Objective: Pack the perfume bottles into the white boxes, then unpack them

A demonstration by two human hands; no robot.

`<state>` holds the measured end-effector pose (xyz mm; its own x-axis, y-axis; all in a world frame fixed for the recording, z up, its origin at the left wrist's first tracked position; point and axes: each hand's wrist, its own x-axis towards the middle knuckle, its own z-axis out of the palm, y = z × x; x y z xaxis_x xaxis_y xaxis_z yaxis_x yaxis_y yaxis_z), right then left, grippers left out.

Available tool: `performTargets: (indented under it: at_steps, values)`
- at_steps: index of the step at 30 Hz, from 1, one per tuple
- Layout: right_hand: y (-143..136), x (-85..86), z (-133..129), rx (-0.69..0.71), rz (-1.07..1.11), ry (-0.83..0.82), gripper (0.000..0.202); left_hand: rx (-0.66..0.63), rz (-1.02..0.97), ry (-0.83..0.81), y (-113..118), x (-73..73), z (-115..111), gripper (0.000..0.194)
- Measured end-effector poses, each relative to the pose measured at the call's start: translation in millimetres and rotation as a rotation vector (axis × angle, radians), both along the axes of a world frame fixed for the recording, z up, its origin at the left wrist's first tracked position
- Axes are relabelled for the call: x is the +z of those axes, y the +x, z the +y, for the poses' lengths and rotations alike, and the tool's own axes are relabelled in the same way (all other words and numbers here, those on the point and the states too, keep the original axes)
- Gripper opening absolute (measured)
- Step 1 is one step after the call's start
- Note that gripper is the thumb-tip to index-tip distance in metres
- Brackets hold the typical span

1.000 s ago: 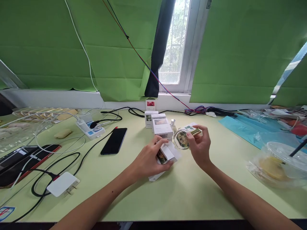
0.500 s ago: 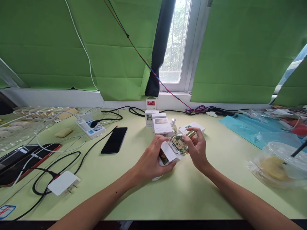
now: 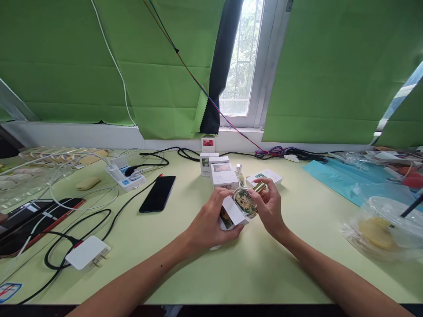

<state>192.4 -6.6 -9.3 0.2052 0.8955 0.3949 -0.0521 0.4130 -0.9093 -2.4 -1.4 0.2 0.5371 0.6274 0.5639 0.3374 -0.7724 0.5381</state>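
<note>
My left hand [image 3: 206, 220] is wrapped round a small white box [image 3: 232, 212] with a dark floral picture on its side. In my right hand [image 3: 270, 207], pinched between thumb and fingers, is a round glass bottle [image 3: 245, 201] with a gold cap [image 3: 260, 187]. The bottle's base is at the box's upper right end, and the contact between them is partly hidden. Just beyond my hands stand several white boxes [image 3: 224, 176] and a small clear bottle [image 3: 239, 175]. Another white box [image 3: 267, 176] lies flat behind my right hand.
A black phone [image 3: 157, 194] lies left of my hands, beside cables, a power strip [image 3: 124, 175] and a white charger [image 3: 87, 252]. At the right are a blue sheet [image 3: 333, 178] and a lidded plastic cup [image 3: 393, 222]. Part of another person's hand shows at the far left edge.
My right hand and the glass bottle have moved slightly left and down, closer to the box in my left hand. A fingertip has appeared at the far left edge.
</note>
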Motion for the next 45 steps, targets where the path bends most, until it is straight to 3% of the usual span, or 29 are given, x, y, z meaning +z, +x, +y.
performTargets:
  at_steps: [31, 45]
  values:
    - [-5.3, 3.8, -2.9, 0.026, -0.070, -0.024, 0.036, 0.027, -0.044, 0.041, 3.1, -2.8, 0.1, 0.064]
    - [-5.2, -5.3, -1.0, -0.117, -0.197, 0.018, 0.027, 0.033, -0.044, 0.029, 3.2, -2.1, -0.7, 0.061]
